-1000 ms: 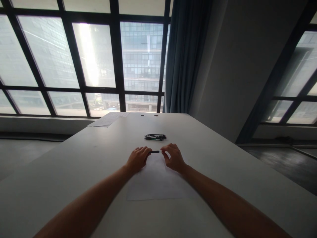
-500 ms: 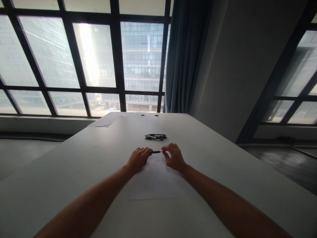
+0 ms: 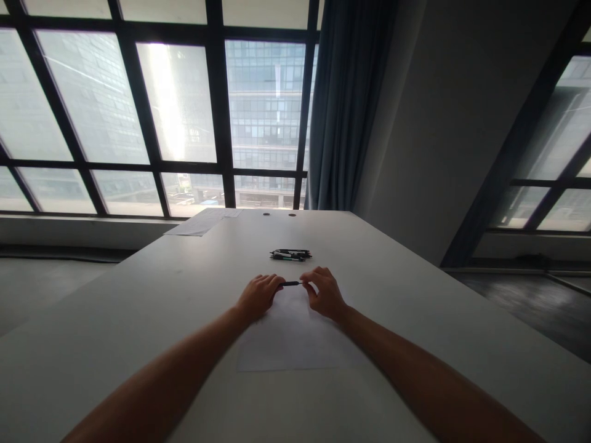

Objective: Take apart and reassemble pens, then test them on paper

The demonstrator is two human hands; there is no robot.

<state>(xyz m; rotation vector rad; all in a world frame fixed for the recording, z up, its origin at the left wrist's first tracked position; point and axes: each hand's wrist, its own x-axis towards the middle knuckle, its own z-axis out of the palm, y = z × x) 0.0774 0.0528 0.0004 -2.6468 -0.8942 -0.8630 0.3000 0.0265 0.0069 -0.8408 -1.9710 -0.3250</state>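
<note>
Pen [image 3: 290, 283] level between left hand [image 3: 257, 297] and right hand [image 3: 324, 293], each grip pinching 1 end.

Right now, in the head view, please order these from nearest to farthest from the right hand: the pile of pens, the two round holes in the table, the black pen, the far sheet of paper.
1. black pen: pinched at the right hand, between both hands.
2. pile of pens: just beyond the hands.
3. round holes: near the table's far edge.
4. far sheet of paper: far-left corner.

Pen [image 3: 290, 283] ends hidden inside both hands' grip.
</note>
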